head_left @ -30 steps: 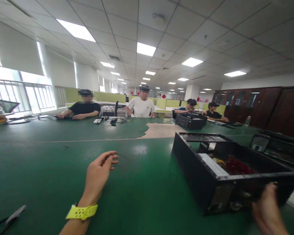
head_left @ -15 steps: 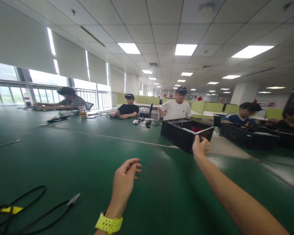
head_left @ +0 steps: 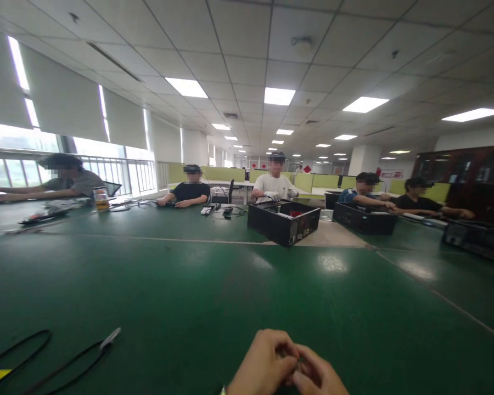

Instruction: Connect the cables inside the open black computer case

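Observation:
Low in the view, my left hand point(head_left: 263, 362) and my right hand point(head_left: 319, 370) meet in front of me with fingers curled together. Their fingertips touch, and whatever they may pinch is hidden or too small to name. Farther off on the green table point(head_left: 197, 291) stands an open black computer case point(head_left: 288, 227), out of reach of both hands. A black cable point(head_left: 82, 354) with a pale connector lies to the left of my hands.
A person in white point(head_left: 275, 186) stands behind the computer case. Other people sit around the table, with more black cases point(head_left: 364, 219) at the right. A jar with orange contents point(head_left: 101, 198) and small electronic parts point(head_left: 226, 211) stand farther back.
My right hand has let go of the computer case and come back toward me. My left hand, held apart with loose fingers before, now meets it. The view has turned right.

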Action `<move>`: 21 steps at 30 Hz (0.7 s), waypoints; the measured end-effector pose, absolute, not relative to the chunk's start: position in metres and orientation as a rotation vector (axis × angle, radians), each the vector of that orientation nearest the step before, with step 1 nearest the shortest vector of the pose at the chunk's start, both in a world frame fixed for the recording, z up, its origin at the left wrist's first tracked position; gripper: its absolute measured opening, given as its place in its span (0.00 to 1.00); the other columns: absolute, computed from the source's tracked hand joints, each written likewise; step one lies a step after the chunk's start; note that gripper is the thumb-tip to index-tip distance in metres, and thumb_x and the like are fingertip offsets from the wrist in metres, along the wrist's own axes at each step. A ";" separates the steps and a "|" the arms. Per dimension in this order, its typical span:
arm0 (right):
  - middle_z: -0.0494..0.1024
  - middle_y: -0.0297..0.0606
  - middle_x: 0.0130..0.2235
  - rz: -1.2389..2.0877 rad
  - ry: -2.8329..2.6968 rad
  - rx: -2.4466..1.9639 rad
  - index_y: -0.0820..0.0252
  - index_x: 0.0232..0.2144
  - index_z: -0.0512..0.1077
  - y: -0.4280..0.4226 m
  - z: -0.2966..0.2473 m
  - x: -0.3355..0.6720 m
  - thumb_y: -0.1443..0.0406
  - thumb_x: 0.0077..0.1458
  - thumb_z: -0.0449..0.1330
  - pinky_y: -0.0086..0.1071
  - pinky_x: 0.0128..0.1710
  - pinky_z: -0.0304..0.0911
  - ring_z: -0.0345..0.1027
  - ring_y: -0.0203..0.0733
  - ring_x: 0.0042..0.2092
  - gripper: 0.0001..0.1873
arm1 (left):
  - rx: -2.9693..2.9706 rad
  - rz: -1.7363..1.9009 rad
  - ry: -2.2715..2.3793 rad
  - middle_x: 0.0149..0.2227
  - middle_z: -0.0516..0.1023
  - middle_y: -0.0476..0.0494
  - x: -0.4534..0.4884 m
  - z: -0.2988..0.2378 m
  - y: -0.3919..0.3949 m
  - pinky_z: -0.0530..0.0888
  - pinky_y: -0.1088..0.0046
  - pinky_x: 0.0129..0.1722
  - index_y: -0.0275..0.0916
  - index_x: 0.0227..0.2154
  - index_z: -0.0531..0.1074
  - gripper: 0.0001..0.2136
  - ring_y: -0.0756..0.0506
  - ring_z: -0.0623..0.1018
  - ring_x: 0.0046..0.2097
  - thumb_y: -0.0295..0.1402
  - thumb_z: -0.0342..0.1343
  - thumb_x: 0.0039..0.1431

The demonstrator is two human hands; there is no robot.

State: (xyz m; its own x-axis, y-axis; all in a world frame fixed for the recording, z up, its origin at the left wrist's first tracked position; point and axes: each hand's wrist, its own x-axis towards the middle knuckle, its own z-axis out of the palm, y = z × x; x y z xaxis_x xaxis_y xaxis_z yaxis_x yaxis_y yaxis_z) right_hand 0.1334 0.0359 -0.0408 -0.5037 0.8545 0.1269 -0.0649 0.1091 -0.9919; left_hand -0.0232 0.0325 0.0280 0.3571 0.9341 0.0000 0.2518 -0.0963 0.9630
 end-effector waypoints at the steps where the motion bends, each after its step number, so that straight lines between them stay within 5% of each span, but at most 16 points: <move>1: 0.73 0.41 0.35 1.490 -1.618 -0.777 0.62 0.48 0.67 0.035 -0.044 0.135 0.46 0.46 0.61 0.30 0.37 0.61 0.67 0.39 0.36 0.33 | 1.674 0.842 1.126 0.24 0.76 0.47 -0.019 0.024 0.031 0.67 0.76 0.28 0.35 0.24 0.74 0.07 0.49 0.74 0.28 0.25 0.51 0.41; 4: 0.73 0.39 0.33 1.331 -1.654 -0.904 0.64 0.46 0.69 0.034 -0.050 0.138 0.47 0.48 0.59 0.29 0.35 0.60 0.65 0.38 0.34 0.30 | 1.831 0.866 1.175 0.25 0.77 0.46 -0.017 0.017 0.033 0.67 0.75 0.30 0.36 0.24 0.76 0.08 0.48 0.74 0.30 0.26 0.51 0.43; 8: 0.72 0.40 0.29 1.016 -1.599 -1.172 0.65 0.33 0.73 0.036 -0.049 0.145 0.48 0.54 0.53 0.29 0.32 0.59 0.65 0.39 0.32 0.24 | 1.765 0.825 1.199 0.21 0.73 0.50 -0.020 0.012 0.040 0.64 0.76 0.21 0.36 0.28 0.70 0.07 0.51 0.70 0.20 0.28 0.49 0.47; 13: 0.73 0.38 0.32 0.843 -1.624 -1.243 0.62 0.42 0.72 0.037 -0.051 0.149 0.53 0.54 0.54 0.29 0.32 0.60 0.65 0.38 0.31 0.21 | 1.693 0.901 1.167 0.22 0.71 0.53 -0.021 0.010 0.045 0.62 0.78 0.17 0.38 0.29 0.64 0.04 0.53 0.68 0.18 0.28 0.48 0.49; 21: 0.76 0.39 0.37 0.714 -1.636 -1.281 0.60 0.39 0.74 0.036 -0.044 0.149 0.53 0.58 0.51 0.30 0.40 0.62 0.69 0.41 0.39 0.19 | 1.503 0.902 1.032 0.15 0.60 0.60 -0.022 0.016 0.051 0.56 0.81 0.14 0.38 0.29 0.63 0.05 0.55 0.60 0.15 0.33 0.53 0.50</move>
